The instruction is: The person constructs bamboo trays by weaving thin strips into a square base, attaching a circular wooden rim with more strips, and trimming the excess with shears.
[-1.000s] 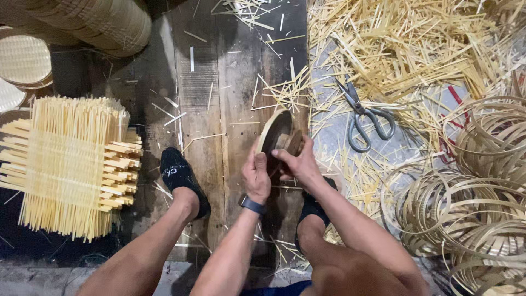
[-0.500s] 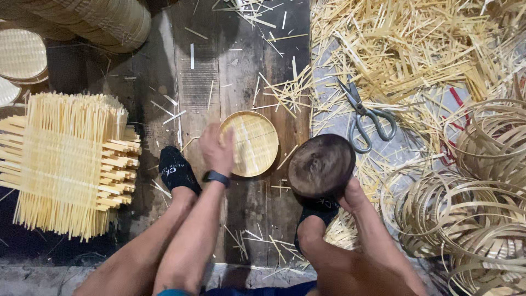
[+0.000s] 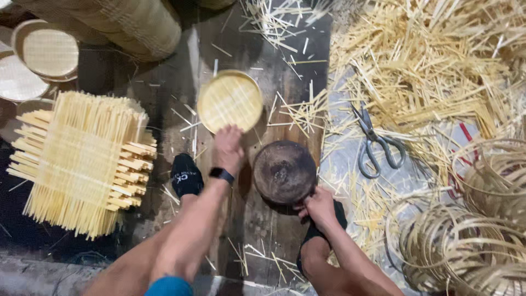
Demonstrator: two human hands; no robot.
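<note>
The right hand [image 3: 319,206] grips the near edge of a dark round block [image 3: 284,171] at the frame's lower middle, fingers curled on its rim. The left hand [image 3: 227,148] lies flat, fingers spread on the near rim of a round woven bamboo tray [image 3: 230,100] at centre top, gripping nothing. Scissors [image 3: 375,143] lie to the right among bamboo strips [image 3: 438,60]; stacked slats [image 3: 82,159] sit left.

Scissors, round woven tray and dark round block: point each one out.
scissors [image 3: 368,133]: head view, on the pivot where the blades cross.
round woven tray [image 3: 230,101]: head view, on the middle of its woven face.
dark round block [image 3: 284,171]: head view, on the middle of its top face.
</note>
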